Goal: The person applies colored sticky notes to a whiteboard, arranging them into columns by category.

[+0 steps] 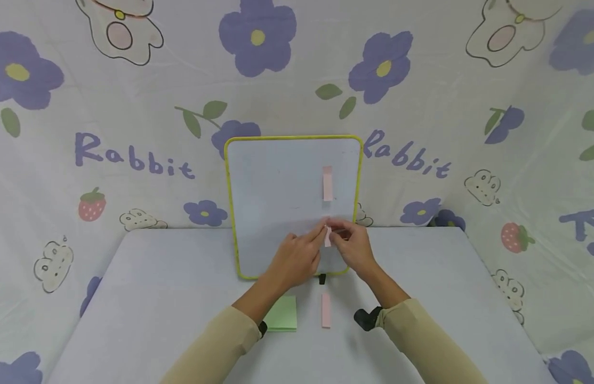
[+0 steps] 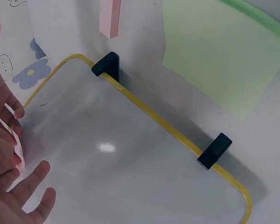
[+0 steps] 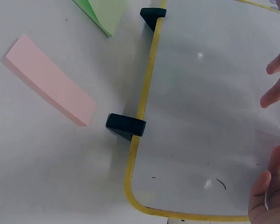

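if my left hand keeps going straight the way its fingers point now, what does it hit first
Probably the whiteboard. The left hand points forward at its face, pinching a small pink strip together with the right hand. How much gap remains is unclear.

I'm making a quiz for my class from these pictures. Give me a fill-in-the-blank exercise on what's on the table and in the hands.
1. The whiteboard has a frame coloured ____.
2. The left hand and right hand together pinch a small note coloured ____.
3. On the table beside the pink pad lies a square pad coloured ____.
4. The number of pink notes already stuck on the board, above the hands, is ____.

Missing words: yellow; pink; green; one
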Motion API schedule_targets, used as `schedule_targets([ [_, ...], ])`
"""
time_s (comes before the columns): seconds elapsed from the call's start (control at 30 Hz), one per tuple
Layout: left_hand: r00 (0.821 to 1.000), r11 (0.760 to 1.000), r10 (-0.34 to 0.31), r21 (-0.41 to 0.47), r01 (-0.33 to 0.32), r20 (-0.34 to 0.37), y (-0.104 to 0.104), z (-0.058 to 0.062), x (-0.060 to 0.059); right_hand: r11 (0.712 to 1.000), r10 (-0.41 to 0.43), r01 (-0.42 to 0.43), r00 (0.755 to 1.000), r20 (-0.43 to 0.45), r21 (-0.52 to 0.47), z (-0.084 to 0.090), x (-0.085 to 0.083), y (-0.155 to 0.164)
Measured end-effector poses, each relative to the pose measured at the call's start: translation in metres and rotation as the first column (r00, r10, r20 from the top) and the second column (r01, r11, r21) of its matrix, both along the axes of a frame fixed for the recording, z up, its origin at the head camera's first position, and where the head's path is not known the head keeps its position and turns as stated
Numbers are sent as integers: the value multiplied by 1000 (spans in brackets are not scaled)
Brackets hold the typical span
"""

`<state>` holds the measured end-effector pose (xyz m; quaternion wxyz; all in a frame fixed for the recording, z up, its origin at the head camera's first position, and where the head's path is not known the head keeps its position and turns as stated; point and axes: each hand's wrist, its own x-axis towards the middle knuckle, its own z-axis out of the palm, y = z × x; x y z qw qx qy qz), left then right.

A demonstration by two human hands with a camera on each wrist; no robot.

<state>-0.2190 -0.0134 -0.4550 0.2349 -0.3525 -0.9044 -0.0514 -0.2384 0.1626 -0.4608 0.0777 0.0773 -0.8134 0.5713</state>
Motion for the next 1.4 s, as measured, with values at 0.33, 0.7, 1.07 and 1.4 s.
schedule_targets([
  [0.33, 998, 995, 57, -84, -59, -33, 3, 3, -6, 999, 6, -6, 1000, -24, 35, -2, 1, 1],
  [0.7, 988, 989, 85, -106, -99, -132, 2, 3, -6, 647, 214, 324, 791, -572, 690, -20, 8, 7],
  [1.07, 991, 991, 84, -97, -95, -108, 3, -2, -10, 390, 416, 480, 670, -615, 786, -31, 3, 23],
  [1.4, 995, 991, 83, -103, -89, -56, 4, -2, -10, 360, 437, 419, 714, -548, 833, -30, 1, 26],
])
